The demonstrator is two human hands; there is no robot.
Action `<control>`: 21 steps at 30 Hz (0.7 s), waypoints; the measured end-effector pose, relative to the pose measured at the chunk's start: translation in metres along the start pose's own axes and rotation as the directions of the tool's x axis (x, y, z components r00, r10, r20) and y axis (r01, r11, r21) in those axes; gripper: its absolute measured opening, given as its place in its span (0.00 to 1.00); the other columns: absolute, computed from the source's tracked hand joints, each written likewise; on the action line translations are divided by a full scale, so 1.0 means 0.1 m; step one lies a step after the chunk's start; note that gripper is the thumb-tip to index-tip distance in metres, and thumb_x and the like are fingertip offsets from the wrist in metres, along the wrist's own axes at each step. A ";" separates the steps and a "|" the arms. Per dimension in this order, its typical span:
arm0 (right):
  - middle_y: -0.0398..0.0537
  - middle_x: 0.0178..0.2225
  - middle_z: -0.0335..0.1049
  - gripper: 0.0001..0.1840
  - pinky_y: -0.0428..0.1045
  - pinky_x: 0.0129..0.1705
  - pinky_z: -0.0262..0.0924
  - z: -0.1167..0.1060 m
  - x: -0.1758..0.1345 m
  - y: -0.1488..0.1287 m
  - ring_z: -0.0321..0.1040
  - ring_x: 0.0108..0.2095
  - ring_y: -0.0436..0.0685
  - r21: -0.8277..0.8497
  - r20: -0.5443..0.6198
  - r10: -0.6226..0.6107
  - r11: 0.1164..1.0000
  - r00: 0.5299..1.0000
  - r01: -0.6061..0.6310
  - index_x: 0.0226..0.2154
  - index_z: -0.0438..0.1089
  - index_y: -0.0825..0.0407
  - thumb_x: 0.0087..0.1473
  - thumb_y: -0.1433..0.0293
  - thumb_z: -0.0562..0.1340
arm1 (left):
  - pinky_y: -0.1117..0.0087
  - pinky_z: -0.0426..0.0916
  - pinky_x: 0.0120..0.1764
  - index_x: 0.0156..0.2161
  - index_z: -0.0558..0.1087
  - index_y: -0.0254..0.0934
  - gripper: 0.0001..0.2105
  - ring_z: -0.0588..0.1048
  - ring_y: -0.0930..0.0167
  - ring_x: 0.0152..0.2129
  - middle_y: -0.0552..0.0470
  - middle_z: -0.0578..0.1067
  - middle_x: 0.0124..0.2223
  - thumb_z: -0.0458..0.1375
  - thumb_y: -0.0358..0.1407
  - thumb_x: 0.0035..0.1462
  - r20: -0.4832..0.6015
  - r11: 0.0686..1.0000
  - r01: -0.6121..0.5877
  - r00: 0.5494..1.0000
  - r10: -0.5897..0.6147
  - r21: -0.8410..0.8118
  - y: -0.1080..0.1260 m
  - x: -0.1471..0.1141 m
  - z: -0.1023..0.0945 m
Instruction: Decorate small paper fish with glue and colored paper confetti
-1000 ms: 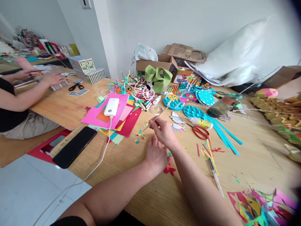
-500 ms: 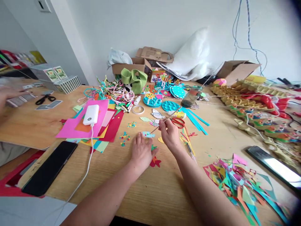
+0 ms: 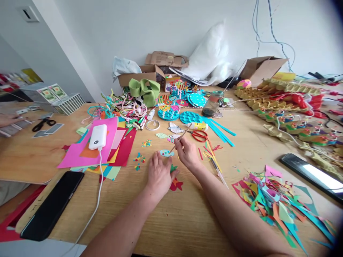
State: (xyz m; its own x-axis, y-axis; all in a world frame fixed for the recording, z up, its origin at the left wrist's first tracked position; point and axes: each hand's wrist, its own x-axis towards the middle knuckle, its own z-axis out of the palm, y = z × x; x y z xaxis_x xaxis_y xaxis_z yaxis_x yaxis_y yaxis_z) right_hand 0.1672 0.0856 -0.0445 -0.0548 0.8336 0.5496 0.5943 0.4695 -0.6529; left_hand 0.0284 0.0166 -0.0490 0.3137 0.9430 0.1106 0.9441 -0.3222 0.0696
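My left hand (image 3: 158, 175) lies palm down on the table with its fingers stretched out, fingertips at the edge of a light blue paper fish (image 3: 166, 153) with coloured dots. A thin wooden stick (image 3: 184, 132) is pinched in my right hand (image 3: 188, 154), its lower tip at the fish. A red paper fish (image 3: 177, 185) and a green paper piece (image 3: 174, 167) lie by my left thumb, partly covered. To the left are small piles of paper dots (image 3: 139, 157). Striped paper fish (image 3: 174, 127), red-handled scissors (image 3: 199, 135) and a yellow glue bottle (image 3: 200, 126) lie beyond my right hand.
Coloured paper sheets (image 3: 125, 146) carry a white power bank (image 3: 98, 136) with a cable. A black phone (image 3: 52, 205) lies at the left edge, another phone (image 3: 313, 175) at right. Paper scraps (image 3: 270, 196) heap front right. A glass jar (image 3: 213, 103) stands behind. Another person's hand (image 3: 9, 121) is far left.
The camera view has shifted slightly. My right hand still holds the stick with its tip at the blue fish, and my left hand stays flat beside it.
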 end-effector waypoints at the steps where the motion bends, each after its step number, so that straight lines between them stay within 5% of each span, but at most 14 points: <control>1: 0.44 0.22 0.65 0.16 0.48 0.28 0.54 0.01 0.00 0.01 0.63 0.24 0.53 -0.003 0.006 -0.007 1.000 1.000 0.007 0.25 0.55 0.47 0.64 0.62 0.51 | 0.48 0.59 0.57 0.59 0.68 0.38 0.25 0.62 0.50 0.59 0.34 0.67 0.60 0.54 0.50 0.62 -0.001 1.000 0.001 1.000 -0.001 0.004 0.00 0.00 0.00; 21: 0.46 0.23 0.66 0.15 0.48 0.29 0.56 0.04 -0.03 0.02 0.65 0.25 0.54 -0.030 0.048 -0.078 0.996 0.996 0.079 0.26 0.54 0.47 0.64 0.65 0.50 | 0.47 0.58 0.57 0.57 0.70 0.38 0.25 0.61 0.48 0.60 0.30 0.66 0.61 0.56 0.50 0.60 -0.016 1.000 0.010 1.000 -0.010 -0.011 0.01 0.00 0.03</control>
State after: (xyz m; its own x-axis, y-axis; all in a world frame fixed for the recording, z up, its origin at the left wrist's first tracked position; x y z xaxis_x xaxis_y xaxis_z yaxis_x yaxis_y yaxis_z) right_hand 0.1648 0.0851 -0.0495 -0.1390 0.8076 0.5732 0.6121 0.5250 -0.5913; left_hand 0.0296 0.0167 -0.0516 0.3027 0.9448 0.1255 0.9459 -0.3139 0.0817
